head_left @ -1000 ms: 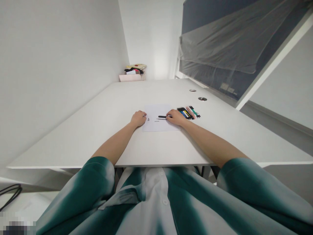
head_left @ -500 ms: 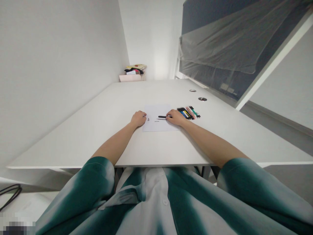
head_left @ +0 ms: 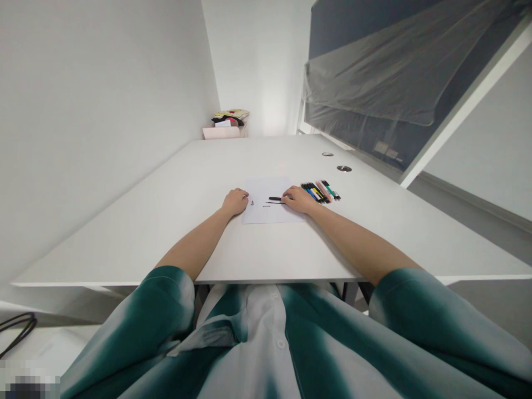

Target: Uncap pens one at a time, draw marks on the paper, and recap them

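Note:
A white sheet of paper (head_left: pixel 270 213) lies on the white desk (head_left: pixel 178 221). My right hand (head_left: pixel 297 200) rests on the sheet's right edge, its fingertips on a black pen part (head_left: pixel 275 198); a thin dark rod (head_left: pixel 274 203) lies just below it. My left hand (head_left: pixel 235 201) sits curled at the sheet's left edge, next to a tiny dark piece (head_left: pixel 251 203). A row of several coloured pens (head_left: pixel 321 191) lies just right of my right hand.
Two round cable holes (head_left: pixel 344 168) are set in the desk farther back. A pink box with clutter (head_left: pixel 226 124) stands at the far end by the wall. A dark panel wrapped in plastic film (head_left: pixel 386 77) rises on the right. A black cable (head_left: pixel 16 330) lies on the floor at lower left.

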### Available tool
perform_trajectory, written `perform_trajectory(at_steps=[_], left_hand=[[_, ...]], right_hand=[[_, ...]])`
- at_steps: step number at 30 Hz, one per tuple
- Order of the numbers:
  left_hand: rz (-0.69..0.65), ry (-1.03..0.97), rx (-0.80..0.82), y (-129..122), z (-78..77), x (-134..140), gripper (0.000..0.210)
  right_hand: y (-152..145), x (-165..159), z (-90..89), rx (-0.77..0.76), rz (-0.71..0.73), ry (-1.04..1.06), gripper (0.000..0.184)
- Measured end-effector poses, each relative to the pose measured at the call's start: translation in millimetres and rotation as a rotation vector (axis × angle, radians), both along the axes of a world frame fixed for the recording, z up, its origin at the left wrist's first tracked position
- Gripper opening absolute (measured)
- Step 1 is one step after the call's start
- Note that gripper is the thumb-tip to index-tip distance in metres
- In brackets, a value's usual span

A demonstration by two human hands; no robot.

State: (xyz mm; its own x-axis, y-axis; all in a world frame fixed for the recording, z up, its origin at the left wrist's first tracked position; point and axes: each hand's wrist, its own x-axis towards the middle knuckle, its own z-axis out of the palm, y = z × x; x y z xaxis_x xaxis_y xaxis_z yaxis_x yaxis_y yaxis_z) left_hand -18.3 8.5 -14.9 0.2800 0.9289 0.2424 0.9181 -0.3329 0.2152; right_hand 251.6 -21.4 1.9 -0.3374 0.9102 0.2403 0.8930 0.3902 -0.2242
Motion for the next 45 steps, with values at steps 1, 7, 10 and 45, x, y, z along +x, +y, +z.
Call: perform_trajectory(at_steps=[1, 7, 10, 45], left_hand=[[0.004, -0.003, 0.0, 0.6, -0.1, -0.1, 0.039], [0.013, -0.042, 0.02, 0.0, 0.6, 0.1, 0.038], [-0.01, -0.081, 0.096, -6.0, 5.6, 3.4, 0.036], [-0.352, 0.014, 0.117, -35.3, 15.1, 37.3, 0.023]], right_hand=[[-0.2, -0.1, 0.2, -0.002, -0.001, 0.003, 0.03], [-0.5, -0.7, -0.5, 0.024, -0.013, 0.021, 0.031], [-1.8, -1.4, 0.3, 0.074, -0.025, 0.032, 0.031], [-8.3, -20.2, 1.2, 0.07, 0.094, -0.107, 0.023]])
